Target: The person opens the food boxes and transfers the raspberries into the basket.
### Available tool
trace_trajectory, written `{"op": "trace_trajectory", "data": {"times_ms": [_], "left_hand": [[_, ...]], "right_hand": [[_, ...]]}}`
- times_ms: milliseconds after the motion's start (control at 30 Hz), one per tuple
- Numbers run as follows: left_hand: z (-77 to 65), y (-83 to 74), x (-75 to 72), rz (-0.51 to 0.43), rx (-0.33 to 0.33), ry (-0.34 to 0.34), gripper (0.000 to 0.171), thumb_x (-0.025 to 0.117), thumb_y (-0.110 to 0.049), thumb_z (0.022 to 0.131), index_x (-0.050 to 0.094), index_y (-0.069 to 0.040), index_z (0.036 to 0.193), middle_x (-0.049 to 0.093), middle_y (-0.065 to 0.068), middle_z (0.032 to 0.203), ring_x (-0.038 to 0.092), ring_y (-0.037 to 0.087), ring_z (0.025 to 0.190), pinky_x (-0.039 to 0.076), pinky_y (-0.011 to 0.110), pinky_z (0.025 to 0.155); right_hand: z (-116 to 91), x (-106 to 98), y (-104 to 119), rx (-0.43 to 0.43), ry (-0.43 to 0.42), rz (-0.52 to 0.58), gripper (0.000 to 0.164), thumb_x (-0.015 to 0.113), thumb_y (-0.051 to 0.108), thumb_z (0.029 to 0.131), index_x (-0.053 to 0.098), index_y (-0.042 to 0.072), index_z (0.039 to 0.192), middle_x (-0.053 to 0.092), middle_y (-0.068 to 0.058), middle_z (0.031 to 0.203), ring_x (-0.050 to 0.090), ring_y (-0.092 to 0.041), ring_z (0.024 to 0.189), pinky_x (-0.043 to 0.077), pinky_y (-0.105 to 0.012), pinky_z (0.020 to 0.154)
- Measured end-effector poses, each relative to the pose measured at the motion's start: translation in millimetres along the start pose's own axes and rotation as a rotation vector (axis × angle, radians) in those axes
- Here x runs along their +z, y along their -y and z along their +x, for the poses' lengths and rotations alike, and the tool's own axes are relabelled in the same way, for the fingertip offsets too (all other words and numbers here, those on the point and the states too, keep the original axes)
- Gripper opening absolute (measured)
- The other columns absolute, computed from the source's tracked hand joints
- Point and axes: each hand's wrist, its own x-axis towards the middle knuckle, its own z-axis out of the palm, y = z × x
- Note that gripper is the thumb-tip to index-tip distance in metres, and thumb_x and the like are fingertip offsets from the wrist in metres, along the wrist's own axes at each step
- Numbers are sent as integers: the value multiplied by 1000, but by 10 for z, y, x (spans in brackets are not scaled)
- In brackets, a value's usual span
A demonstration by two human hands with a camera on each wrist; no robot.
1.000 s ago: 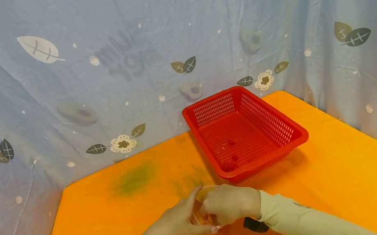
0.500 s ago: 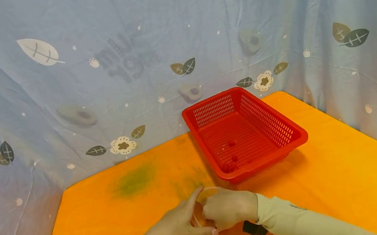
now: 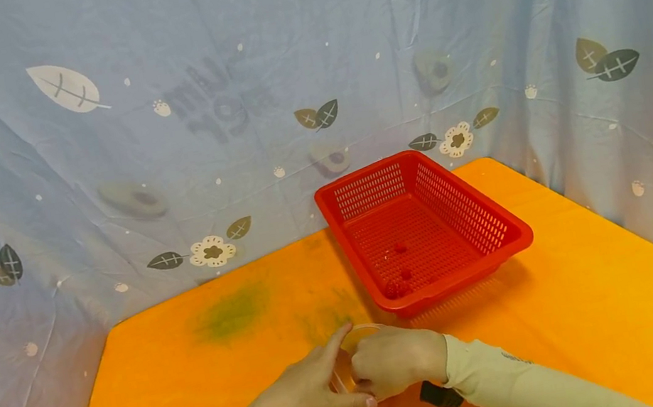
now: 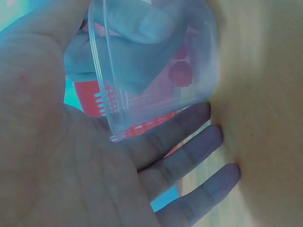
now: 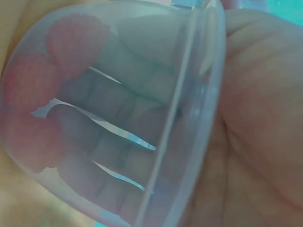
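Observation:
My left hand (image 3: 300, 391) holds a clear plastic tub (image 3: 343, 370) low at the table, thumb on the near side and index finger on the far side. In the left wrist view its other fingers (image 4: 189, 156) stretch along the tub's side, their tips down at the table. My right hand (image 3: 398, 361) reaches over the rim into the tub. Through the clear wall, the right wrist view shows several bumpy red raspberries (image 5: 75, 45) at the bottom, with fingertips right beside them. I cannot tell whether the right fingers pinch a berry.
A red slotted plastic basket (image 3: 452, 279) stands just beyond the hands to the right, with several small red berries (image 3: 397, 287) in its near left corner. An orange cloth (image 3: 177, 394) covers the table. A pale blue printed curtain (image 3: 251, 65) hangs behind and at the sides.
My right hand has shifted very slightly left and down at the tub. My left hand and the basket keep their places.

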Motion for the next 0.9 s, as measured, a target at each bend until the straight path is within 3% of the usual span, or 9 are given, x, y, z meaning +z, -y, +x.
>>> {"op": "trace_trajectory", "data": {"times_ms": [167,333,633,900], "left_hand": [[-2,-2,5,12,1,4,108,75,-65,81,16,-27,163,62,-9,93,61,1,69,50,22,64],[-2,0,6,13,-6,11,107,75,-65,82,15,-28,163,61,-11,83,61,2,66,50,23,64],[-1,-4,5,7,-10,5,107,75,-64,81,16,-28,163,62,-9,89,61,2,68,50,23,64],[6,4,5,-28,3,18,106,76,-60,84,16,-25,163,63,-11,104,63,1,72,52,23,67]], "right_hand": [[-11,-7,11,4,41,21,38,65,28,98,60,20,61,32,13,50,27,-1,46,24,-16,51],[-41,-35,18,32,84,73,39,64,29,100,58,19,62,31,12,51,29,-2,46,27,-16,53],[-71,-82,4,32,128,155,35,61,27,101,59,21,67,35,13,52,30,-1,45,30,-17,50],[-74,-150,-32,-68,171,170,21,63,13,99,64,19,79,35,12,57,29,-1,49,27,-14,51]]}}
